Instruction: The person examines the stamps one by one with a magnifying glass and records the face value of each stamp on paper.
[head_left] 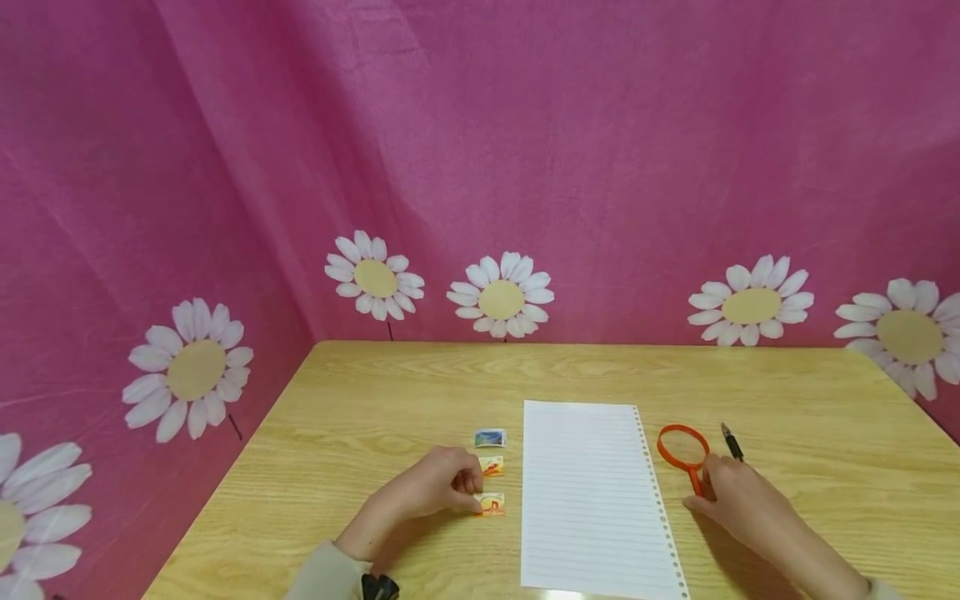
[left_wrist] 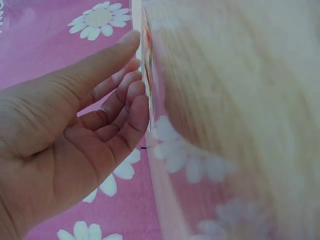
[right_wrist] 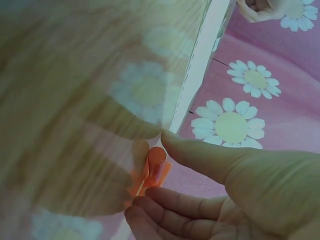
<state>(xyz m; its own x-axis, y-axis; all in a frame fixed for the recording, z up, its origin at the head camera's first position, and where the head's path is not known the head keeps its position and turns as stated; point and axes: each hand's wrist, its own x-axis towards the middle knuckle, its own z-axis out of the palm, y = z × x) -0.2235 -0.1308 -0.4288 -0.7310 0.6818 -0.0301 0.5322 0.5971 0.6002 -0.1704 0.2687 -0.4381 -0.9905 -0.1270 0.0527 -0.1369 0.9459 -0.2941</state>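
Note:
Three small stamp-like pictures lie in a column left of the lined paper: a blue-green one [head_left: 491,437] at the back, a yellow-red one [head_left: 492,466] in the middle and another yellow-red one [head_left: 491,504] in front. My left hand [head_left: 438,483] rests beside the front two, its thumb at the front one's left edge, its fingers loosely bent by the middle one. An orange magnifying glass [head_left: 694,481] lies flat right of the paper. Around its handle [right_wrist: 158,156] my right hand [head_left: 742,500] is spread, thumb on one side and fingers on the other, without a visible pinch.
A lined sheet of paper [head_left: 592,500] with punched holes along its right edge lies mid-table. Behind my right hand is a black pen [head_left: 732,442]. The wooden table [head_left: 420,375] meets a pink flowered curtain [head_left: 600,167] at its back and left.

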